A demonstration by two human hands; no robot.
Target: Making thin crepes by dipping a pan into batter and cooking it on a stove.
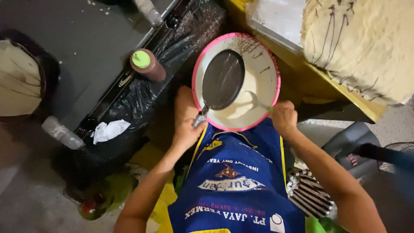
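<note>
Hands over pink-rimmed bowl [272, 92]: left hand [186, 121] gripping black pan [223, 80], right hand [283, 117] pinching spoon [258, 103].

We see a dark grey table [86, 47] at upper left, speckled with pale crumbs. Near its edge stands a brown squeeze bottle [148, 65] with a green cap, and a clear plastic bottle [62, 133] lies on its side lower down. Black plastic sheeting [142, 92] drapes over the table's edge, with a crumpled white tissue [110, 130] resting on it.
</note>
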